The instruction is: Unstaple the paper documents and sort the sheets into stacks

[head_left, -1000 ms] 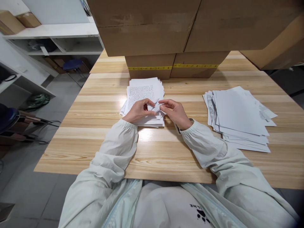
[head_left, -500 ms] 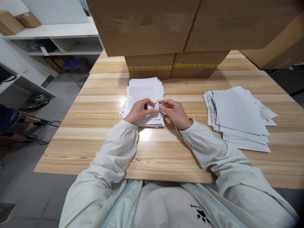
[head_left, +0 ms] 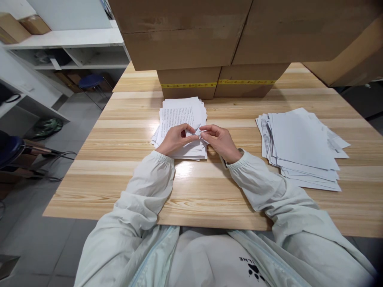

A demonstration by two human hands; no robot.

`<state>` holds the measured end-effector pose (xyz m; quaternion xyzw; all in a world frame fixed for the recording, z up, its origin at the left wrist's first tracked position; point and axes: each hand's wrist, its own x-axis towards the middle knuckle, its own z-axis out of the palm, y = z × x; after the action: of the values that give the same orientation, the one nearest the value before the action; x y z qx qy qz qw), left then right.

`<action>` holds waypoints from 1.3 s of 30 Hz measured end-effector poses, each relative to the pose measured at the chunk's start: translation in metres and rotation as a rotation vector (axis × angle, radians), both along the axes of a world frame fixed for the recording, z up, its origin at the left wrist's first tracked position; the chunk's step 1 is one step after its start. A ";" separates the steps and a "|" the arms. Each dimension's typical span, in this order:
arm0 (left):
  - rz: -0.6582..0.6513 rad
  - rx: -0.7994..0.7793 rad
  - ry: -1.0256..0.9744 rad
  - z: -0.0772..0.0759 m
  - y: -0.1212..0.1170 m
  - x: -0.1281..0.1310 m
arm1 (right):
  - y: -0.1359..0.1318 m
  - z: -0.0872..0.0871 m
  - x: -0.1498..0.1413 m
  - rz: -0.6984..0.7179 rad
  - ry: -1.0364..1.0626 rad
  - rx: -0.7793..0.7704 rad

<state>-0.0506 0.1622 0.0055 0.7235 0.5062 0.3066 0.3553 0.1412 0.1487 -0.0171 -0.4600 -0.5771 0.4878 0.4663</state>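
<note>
A stack of printed paper sheets (head_left: 182,113) lies in front of me, its edges uneven. Over its near right part, my left hand (head_left: 176,139) pinches a sheet of paper (head_left: 196,130) between thumb and index finger. My right hand (head_left: 220,141) is closed on the same sheet from the other side, its fingertips close to those of the left. The paper looks bent or folded between the hands, though the fingers hide much of it. Something dark red shows in the gap of the left hand; I cannot make out what it is.
A second, looser pile of paper sheets (head_left: 302,139) lies to the right on the wooden table (head_left: 125,171). Cardboard boxes (head_left: 191,36) are stacked at the table's back. Off to the left stand white shelves (head_left: 77,38) and a blue stool (head_left: 90,81).
Both hands stay in nearly the same place, with at most a slight shift of the fingertips on the paper. The stacks have not moved.
</note>
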 end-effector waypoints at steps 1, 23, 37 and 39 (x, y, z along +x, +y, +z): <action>-0.005 0.008 -0.012 -0.001 0.000 0.000 | 0.000 0.000 0.000 0.003 0.002 -0.002; -0.441 0.668 0.693 0.033 -0.073 0.052 | 0.000 0.028 0.015 0.069 0.052 -0.232; 0.277 0.017 -0.738 0.023 -0.070 0.019 | -0.057 0.035 0.063 -0.368 0.007 0.125; 0.246 -0.095 -0.798 0.011 -0.081 0.029 | -0.077 0.025 0.060 -0.350 -0.008 0.062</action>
<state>-0.0213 0.0809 0.0163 0.4650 0.4252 0.5794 0.5170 0.2013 0.0712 0.0081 -0.5404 -0.5049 0.3794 0.5560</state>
